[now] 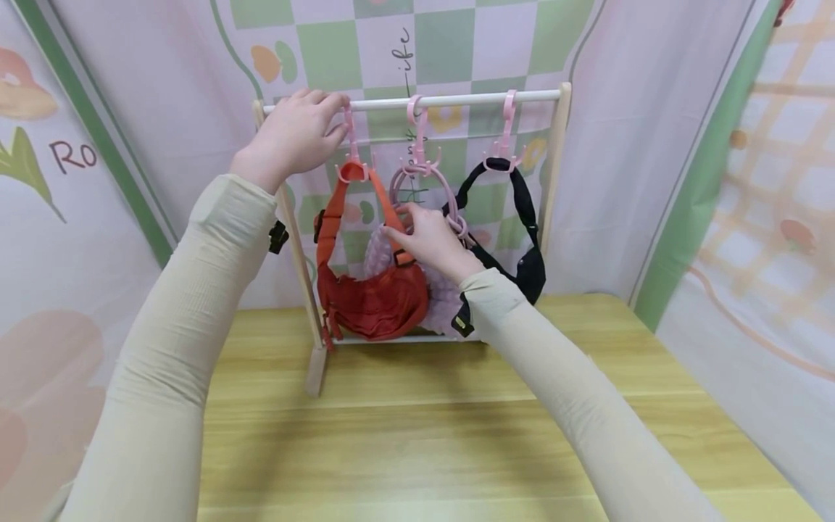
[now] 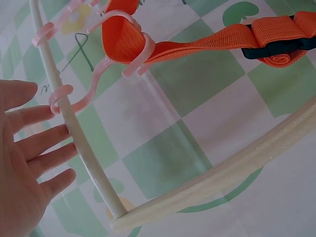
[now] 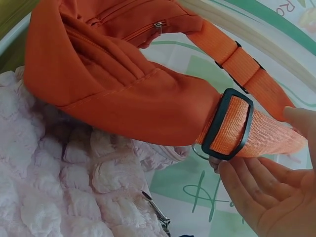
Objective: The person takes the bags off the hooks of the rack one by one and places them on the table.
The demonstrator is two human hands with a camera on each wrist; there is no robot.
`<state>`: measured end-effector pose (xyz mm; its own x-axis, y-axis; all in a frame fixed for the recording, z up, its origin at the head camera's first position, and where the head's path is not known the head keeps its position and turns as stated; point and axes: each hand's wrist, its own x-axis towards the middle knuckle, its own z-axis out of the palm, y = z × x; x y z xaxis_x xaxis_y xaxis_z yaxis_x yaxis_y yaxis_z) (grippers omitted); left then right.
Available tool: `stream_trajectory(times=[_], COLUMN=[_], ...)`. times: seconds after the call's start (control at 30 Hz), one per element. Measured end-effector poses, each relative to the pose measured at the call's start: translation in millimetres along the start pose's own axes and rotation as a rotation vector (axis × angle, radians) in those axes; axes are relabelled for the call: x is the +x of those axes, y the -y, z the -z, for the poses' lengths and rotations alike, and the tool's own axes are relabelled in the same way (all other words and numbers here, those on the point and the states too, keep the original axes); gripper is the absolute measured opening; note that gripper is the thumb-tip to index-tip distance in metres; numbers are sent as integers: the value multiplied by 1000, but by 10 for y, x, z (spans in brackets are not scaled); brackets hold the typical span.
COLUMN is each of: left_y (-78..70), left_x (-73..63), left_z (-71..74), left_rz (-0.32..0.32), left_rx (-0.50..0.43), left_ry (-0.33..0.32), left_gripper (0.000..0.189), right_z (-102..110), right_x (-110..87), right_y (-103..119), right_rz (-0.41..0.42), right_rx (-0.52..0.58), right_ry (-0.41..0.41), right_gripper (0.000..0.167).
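An orange-red crossbody bag hangs by its strap from a pink hook at the left of the rack's white bar. My left hand is at the left end of this bar; in the left wrist view its straight fingers touch the bar beside the hook's ring. My right hand holds the bag's right strap between thumb and fingers, just above a black buckle. The pale pink quilted bag hangs behind the orange one, partly hidden by it.
A black bag hangs from another pink hook on the right. Wooden posts hold up the rack on a wood-grain table. A patterned curtain stands right behind it, with more curtain at both sides.
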<state>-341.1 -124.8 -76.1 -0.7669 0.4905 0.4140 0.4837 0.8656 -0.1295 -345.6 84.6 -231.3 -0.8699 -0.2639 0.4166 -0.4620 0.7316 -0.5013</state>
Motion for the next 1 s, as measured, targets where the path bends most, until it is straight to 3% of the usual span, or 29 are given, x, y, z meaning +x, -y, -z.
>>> stream_trajectory(times=[0.33,1.0], left_y=[34,10], left_x=[-20,13], left_z=[-43,-68], left_rz=[-1,-11], left_rx=[-1,-8], left_ry=[-33,-60], left_gripper=[49,48], right_z=[-19,3], right_x=[44,16], right_y=[-1,-35], right_rz=[-17,-82], right_rx=[-67,94], right_ry=[0,-6], right_gripper=[54,37])
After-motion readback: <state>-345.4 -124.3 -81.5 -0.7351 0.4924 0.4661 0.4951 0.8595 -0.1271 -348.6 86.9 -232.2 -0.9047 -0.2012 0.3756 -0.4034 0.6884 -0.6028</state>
